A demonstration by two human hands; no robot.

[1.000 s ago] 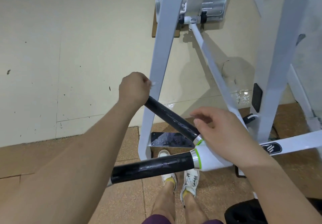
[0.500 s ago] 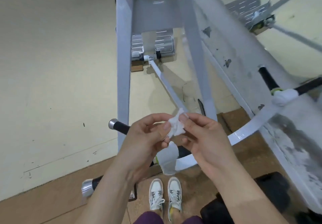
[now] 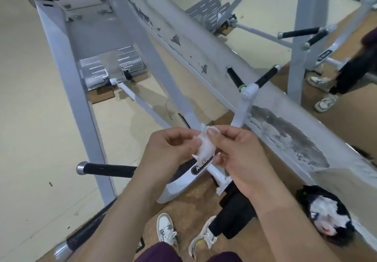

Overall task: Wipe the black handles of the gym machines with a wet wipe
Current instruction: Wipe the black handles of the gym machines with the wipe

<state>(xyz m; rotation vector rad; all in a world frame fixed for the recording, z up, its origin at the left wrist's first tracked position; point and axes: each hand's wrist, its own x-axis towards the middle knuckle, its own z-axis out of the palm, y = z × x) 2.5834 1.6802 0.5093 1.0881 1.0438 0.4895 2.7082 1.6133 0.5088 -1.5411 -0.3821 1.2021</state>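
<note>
Both hands hold a crumpled white wet wipe (image 3: pixel 206 147) in front of me at mid-frame. My left hand (image 3: pixel 169 151) pinches its left side and my right hand (image 3: pixel 238 155) pinches its top with thumb and fingers. Below the hands, a black handle (image 3: pixel 108 169) with a silver end cap sticks out to the left. A second black handle (image 3: pixel 81 239) lies lower left, partly hidden by my left forearm. Further right, two short black handles (image 3: pixel 234 77) (image 3: pixel 265 77) branch from a white joint. Neither hand touches any handle.
The white machine frame (image 3: pixel 67 74) rises on the left, and a scuffed white beam (image 3: pixel 204 43) runs diagonally across. Two more black handles (image 3: pixel 299 32) show at the upper right beside another person's legs (image 3: pixel 346 72). A black bag (image 3: pixel 326 214) lies lower right. My shoes (image 3: pixel 165 229) stand below.
My left hand let go of the black handle and both hands came together on the wipe. My view has swung right and up, showing the other handles.
</note>
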